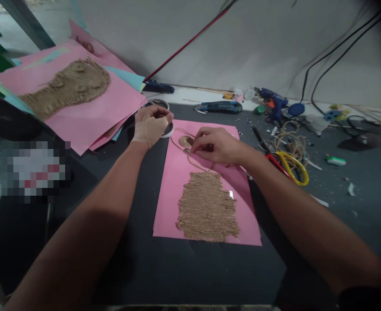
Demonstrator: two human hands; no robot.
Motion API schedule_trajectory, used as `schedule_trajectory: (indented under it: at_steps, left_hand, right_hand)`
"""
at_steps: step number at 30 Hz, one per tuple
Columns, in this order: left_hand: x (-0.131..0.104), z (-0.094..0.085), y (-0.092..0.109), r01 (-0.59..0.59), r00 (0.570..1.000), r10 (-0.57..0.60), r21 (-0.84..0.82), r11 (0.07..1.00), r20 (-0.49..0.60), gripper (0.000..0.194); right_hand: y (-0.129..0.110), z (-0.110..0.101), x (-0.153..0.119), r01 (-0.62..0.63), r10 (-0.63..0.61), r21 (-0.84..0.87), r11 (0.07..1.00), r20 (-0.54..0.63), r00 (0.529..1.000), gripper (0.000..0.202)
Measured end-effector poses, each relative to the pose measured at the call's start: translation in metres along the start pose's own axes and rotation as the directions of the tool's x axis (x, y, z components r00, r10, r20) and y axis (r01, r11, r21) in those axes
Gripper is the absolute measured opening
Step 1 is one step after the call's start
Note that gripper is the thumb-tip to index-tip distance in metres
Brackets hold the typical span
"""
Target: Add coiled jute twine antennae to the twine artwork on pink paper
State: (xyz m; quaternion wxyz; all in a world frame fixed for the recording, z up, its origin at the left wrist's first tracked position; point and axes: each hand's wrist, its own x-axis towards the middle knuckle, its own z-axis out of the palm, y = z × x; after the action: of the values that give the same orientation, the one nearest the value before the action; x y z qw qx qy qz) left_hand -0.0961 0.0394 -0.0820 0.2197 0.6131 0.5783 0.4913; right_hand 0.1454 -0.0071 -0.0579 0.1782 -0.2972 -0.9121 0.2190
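A pink sheet [171, 194] lies on the dark table, with rows of brown twine [208, 207] laid across its lower half. Above the rows is a small coiled twine disc [185, 141]. My right hand [214, 146] is over the sheet's upper part, thumb and fingers pinched at a thin twine strand [195, 165] beside the disc. Left of the sheet's top corner, my left hand [152, 125], with a tan wrap around palm and wrist, has its fingers curled together over a white tape roll [168, 130]. Whatever its fingertips hold is too small to make out.
Pink and blue sheets with a twine figure [80, 82] lie at the upper left. Scissors [284, 166] and loose twine [290, 140] are on the right. A blue cutter [221, 106] and a blue glue gun [274, 103] lie near the wall.
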Motion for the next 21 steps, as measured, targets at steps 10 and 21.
schedule_trajectory:
  at_steps: [10,21]
  left_hand:
    - [0.0013,0.0017,-0.0045,0.002,1.0,-0.002,-0.042,0.999,-0.01,0.009]
    - [0.0015,0.0025,-0.0061,0.02,1.0,-0.02,-0.039,0.999,0.003,0.013]
  right_hand:
    - [0.0,0.0004,-0.0011,-0.009,0.009,0.034,0.999,-0.013,1.0,0.018]
    - [0.001,0.001,-0.0011,-0.002,0.003,0.027,1.0,-0.018,1.0,0.018]
